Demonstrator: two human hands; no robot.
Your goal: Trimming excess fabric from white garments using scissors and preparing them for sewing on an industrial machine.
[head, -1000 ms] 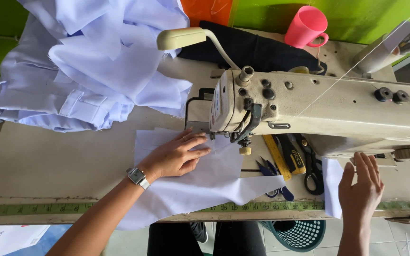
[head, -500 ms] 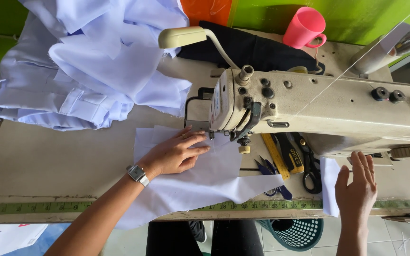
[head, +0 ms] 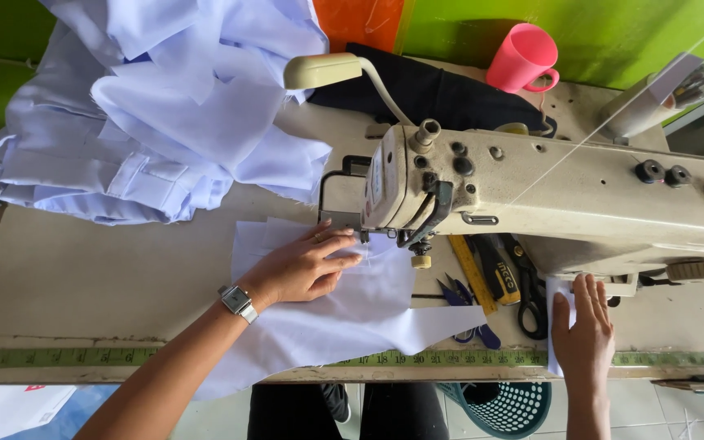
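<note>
My left hand [head: 307, 265] lies flat, fingers spread, on a piece of pale lilac-white fabric [head: 344, 322] beside the needle of a cream sewing machine [head: 531, 195]; a silver wristwatch [head: 238, 301] is on that wrist. My right hand [head: 584, 334] rests flat on a small white fabric piece [head: 558, 295] at the table's front edge, under the machine's arm. Neither hand grips anything.
A heap of light blue garments [head: 148, 114] fills the back left. A pink cup [head: 523, 59] and dark cloth [head: 442, 94] sit behind the machine. Black scissors [head: 531, 297], blue snips [head: 462, 301] and a yellow ruler [head: 473, 273] lie between my hands. A teal basket [head: 499, 403] stands below.
My right hand has slid left and settled flat on the small white piece. My left hand stays on the fabric by the needle.
</note>
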